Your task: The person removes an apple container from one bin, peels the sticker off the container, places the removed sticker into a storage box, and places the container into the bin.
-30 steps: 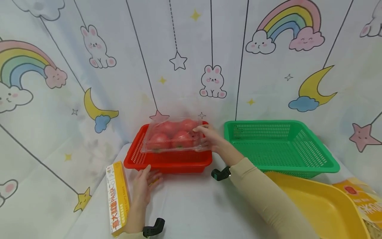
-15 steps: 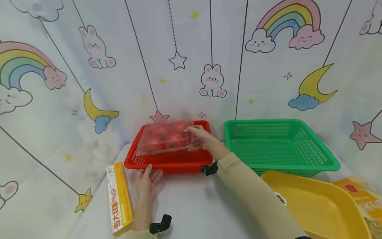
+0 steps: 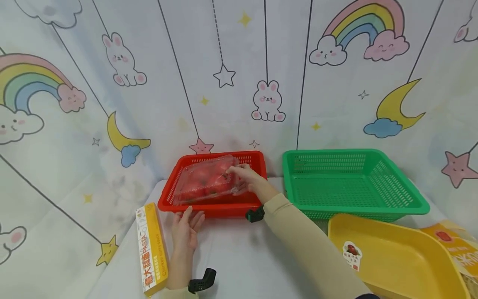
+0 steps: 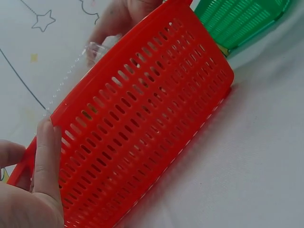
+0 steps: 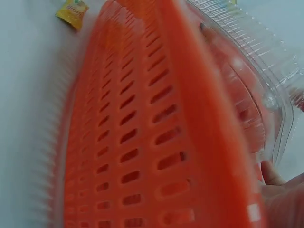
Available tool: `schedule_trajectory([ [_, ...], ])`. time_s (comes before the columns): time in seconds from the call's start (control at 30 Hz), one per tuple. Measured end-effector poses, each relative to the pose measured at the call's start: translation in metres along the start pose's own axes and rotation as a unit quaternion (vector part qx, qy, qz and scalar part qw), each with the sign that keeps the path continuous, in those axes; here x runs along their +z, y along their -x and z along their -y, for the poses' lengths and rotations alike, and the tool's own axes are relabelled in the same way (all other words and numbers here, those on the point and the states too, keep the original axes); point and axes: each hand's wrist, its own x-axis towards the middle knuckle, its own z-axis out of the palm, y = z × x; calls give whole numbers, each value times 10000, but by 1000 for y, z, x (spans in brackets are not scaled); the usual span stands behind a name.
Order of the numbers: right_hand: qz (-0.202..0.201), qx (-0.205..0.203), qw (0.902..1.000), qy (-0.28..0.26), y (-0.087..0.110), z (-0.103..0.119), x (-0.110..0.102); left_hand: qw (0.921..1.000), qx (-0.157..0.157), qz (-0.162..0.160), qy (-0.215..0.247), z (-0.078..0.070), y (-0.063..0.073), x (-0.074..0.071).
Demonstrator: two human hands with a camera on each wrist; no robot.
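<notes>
My right hand (image 3: pixel 244 177) holds the right end of a clear plastic pack of tomatoes (image 3: pixel 203 180). The pack lies tilted within the red basket (image 3: pixel 220 207), its left end low near the front rim. In the right wrist view, that hand (image 5: pixel 285 202) shows partly at the lower right, beside the clear pack (image 5: pixel 242 80). At the basket's front left, my left hand (image 3: pixel 186 230) touches the rim with its fingers fairly straight. The left wrist view has this hand (image 4: pixel 40 185) against the outer wall of the red basket (image 4: pixel 142 99); the pack is mostly hidden there.
Left of my left hand lies a pasta box (image 3: pixel 151 249). A green basket (image 3: pixel 407 199) stands right of the red one. In front of it are a yellow tray (image 3: pixel 392 257) and an orange-yellow bag (image 3: pixel 453 247). A small yellow packet (image 5: pixel 73 13) lies on the table.
My right hand has moved left and down with the tomato pack, which now sits lower inside the red basket. The left hand stays near the front rim, its palm turned more upward.
</notes>
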Motion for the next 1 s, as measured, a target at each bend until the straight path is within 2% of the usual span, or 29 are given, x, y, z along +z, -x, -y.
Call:
schedule_trajectory([
  [0.2, -97, 115, 9996, 225, -2, -8, 2, 10000, 22, -17, -40, -1, 0, 2],
  [0.6, -8, 103, 9983, 566, -2, -20, 4, 10000, 31, 25, -39, -1, 3, 0],
  [1.0, 19, 44, 9938, 1110, 0, -18, 3, 10000, 8, 2, -70, 0, 1, 1],
])
